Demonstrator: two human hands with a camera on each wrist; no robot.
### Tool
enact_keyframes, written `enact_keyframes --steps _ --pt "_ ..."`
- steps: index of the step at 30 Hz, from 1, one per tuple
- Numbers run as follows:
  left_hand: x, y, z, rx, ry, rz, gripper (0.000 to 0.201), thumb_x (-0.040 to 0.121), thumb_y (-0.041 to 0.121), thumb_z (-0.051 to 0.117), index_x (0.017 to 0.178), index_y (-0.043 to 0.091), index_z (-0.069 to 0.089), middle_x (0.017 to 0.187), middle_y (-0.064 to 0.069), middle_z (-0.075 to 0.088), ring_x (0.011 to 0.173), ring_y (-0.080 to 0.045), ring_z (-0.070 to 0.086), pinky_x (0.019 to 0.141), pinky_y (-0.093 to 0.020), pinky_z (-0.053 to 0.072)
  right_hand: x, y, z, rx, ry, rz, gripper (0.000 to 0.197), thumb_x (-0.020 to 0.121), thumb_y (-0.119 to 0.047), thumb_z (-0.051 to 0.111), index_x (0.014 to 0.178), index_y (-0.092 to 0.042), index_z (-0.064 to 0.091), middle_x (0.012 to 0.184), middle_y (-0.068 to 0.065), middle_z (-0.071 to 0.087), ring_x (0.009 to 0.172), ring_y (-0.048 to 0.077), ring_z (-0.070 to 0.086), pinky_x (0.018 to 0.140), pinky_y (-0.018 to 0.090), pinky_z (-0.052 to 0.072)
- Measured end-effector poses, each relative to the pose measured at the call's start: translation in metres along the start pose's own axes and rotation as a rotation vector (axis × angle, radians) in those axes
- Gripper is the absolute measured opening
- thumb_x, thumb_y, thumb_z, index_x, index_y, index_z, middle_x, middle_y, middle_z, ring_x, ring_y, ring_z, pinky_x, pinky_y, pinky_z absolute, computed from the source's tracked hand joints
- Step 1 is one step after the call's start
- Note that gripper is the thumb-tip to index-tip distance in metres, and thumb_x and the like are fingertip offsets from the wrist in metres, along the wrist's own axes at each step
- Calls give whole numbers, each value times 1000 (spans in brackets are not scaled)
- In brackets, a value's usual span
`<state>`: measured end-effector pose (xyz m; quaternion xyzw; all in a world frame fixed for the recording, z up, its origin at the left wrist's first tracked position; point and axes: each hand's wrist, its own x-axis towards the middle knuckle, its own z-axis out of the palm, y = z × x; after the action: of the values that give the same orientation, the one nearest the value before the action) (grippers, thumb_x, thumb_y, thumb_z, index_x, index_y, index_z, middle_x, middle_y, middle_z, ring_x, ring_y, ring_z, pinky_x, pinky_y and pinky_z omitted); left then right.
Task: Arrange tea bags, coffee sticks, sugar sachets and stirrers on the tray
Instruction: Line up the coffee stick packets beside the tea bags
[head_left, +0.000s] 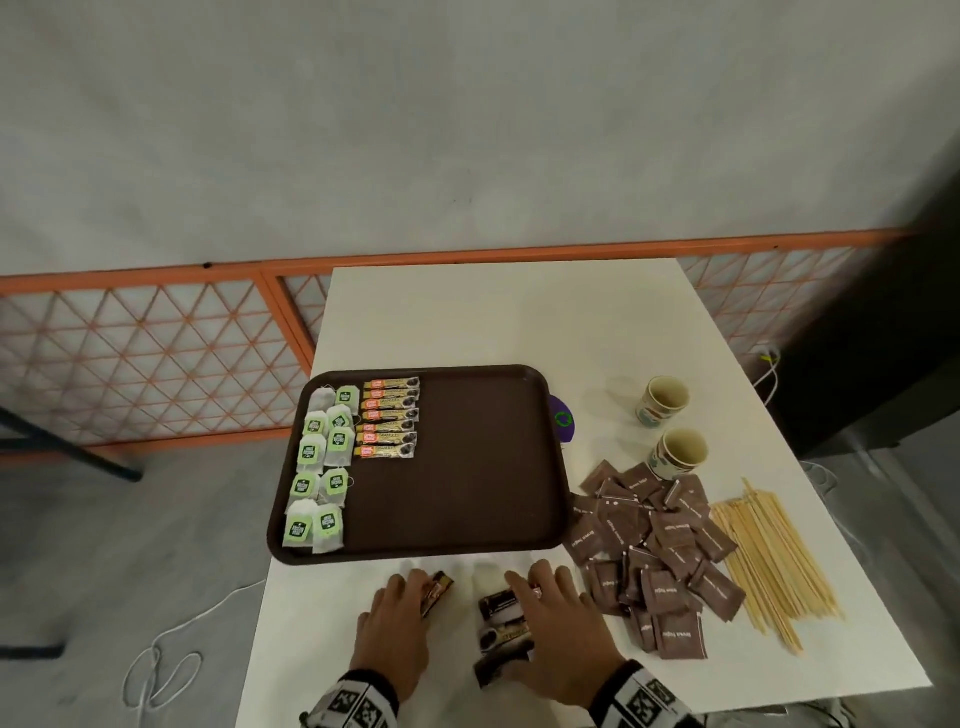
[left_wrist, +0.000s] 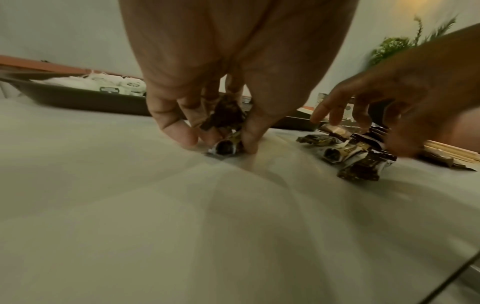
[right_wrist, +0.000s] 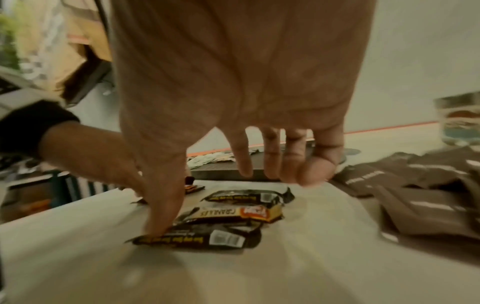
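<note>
Two hands low over the near edge of the white surface, palms down. Left hand: fingers curled down, grip closed around a coffee stick, its lower end touching the surface in the left wrist view. Right hand: fingers spread and nearly straight, grip wide, thumb tip pressed on the nearest of three loose coffee sticks lying side by side beneath the palm.

Brown tray just beyond both hands, holding two groups at its left end: tea bags with green tags in two rough columns along the left rim, and a stacked row of coffee sticks beside them at the far end. Rest of tray floor bare.

Right of the tray: heap of brown sugar sachets, then a bundle of wooden stirrers at the surface's right edge. Two paper cups upright beyond the sachets, open mouths up, contents not discernible.
</note>
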<state>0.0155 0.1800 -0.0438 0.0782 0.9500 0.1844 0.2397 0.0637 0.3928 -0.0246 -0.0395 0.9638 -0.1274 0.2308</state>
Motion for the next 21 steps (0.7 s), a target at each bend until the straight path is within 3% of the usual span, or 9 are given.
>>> enact_keyframes --steps 3,7,9,12,13,15,17,19,21 --pt "-3 -2 1 69 -34 -40 55 90 14 51 140 27 30 135 3 37 123 -21 42 96 -36 43 0 -5 7 -81 -110 -36 90 74 -48 70 144 -27 17 144 6 21 127 32 29 97 50 44" --pt "-2 4 2 161 -42 -55 60 89 14 50 143 19 24 138 0 33 126 -21 39 96 -35 45 2 -7 14 12 -50 -10 60 87 -41 60 136 -30 27 140 4 25 121 27 34 88 42 53" --pt "1 8 4 217 -29 -67 56 91 15 46 142 16 24 138 -1 34 124 -22 41 94 -35 47 4 -8 17 -5 -24 -3 50 91 -35 54 134 -27 29 138 4 26 119 27 36 79 39 54" --pt "5 12 6 262 -20 -98 56 93 17 46 144 13 23 137 -3 36 124 -22 43 92 -35 49 8 -12 25 -77 11 18 47 90 -26 49 133 -21 30 138 8 28 116 30 41 62 35 43" --pt "6 12 5 268 -21 -107 57 93 18 48 144 12 22 138 -4 36 125 -22 43 93 -35 50 9 -13 29 -109 47 33 49 85 -27 55 127 -19 32 134 9 34 108 30 49 54 34 39" --pt "10 11 6 266 -26 -110 59 93 21 50 144 11 22 138 -5 36 125 -22 43 93 -35 50 11 -19 33 -136 -15 68 63 55 -33 77 105 -17 42 110 8 50 72 23 60 34 27 19" --pt "11 10 4 227 -48 -123 57 93 22 51 142 11 24 137 -6 37 125 -23 45 94 -35 49 18 -21 43 -97 -34 87 76 27 -30 84 90 -17 43 89 6 57 46 19 51 36 20 -5" --pt "12 7 -1 135 -77 -141 54 90 19 50 138 12 27 136 -6 39 125 -24 46 97 -36 48 24 -24 50 -124 19 99 81 19 -29 85 87 -15 44 80 5 61 37 18 46 38 18 -3" --pt "13 4 -9 28 -105 -168 52 89 18 49 136 12 29 134 -8 42 124 -26 49 101 -36 45 23 -34 33 -61 -39 115 74 32 -32 85 96 -12 54 89 5 63 39 20 51 37 23 7"
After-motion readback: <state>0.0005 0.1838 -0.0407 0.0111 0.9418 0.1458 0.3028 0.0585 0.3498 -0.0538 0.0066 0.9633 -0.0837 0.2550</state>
